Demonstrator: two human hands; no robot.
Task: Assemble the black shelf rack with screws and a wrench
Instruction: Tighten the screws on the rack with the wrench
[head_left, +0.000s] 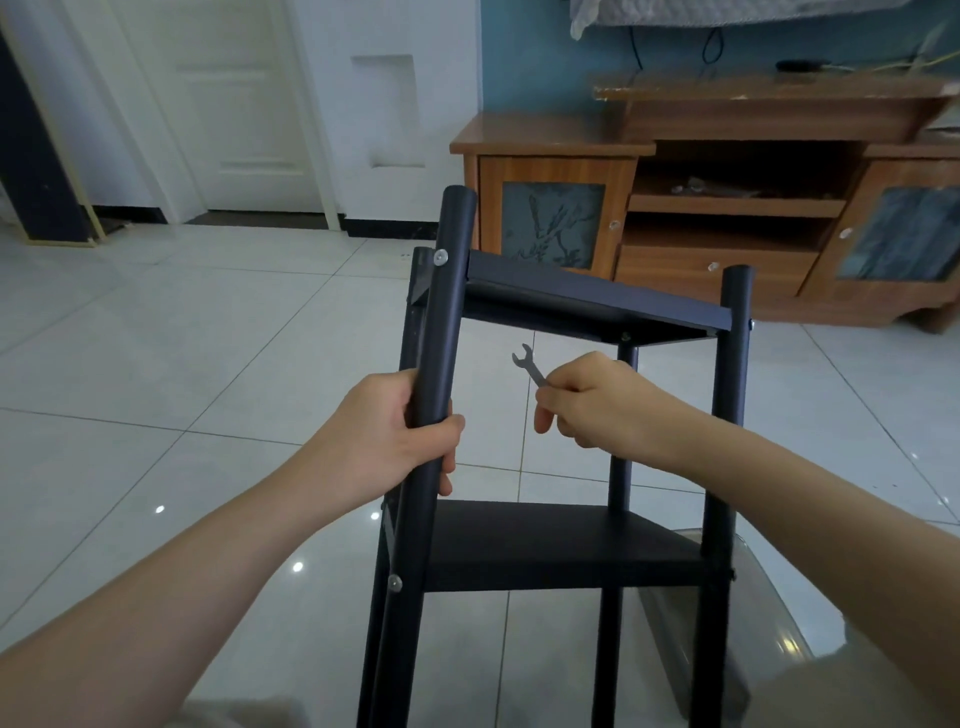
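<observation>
**While One Hand Steadies the Rack, the Wrench Seeks Its Fastener**

Because the left hand is wrapped round the front left post, the black rack stands braced on the glossy tiled floor. The right hand pinches a small flat wrench by its tail, open end up, just below the upper shelf. The likely target is the fastener under that shelf's edge. Seat the wrench squarely on its flats before turning, with the post gripped so nothing twists. Posts are round matte tubes, and the shelves look like thin folded sheet metal, dark and dull. A bright washer-headed screw marks the post's top joint.
</observation>
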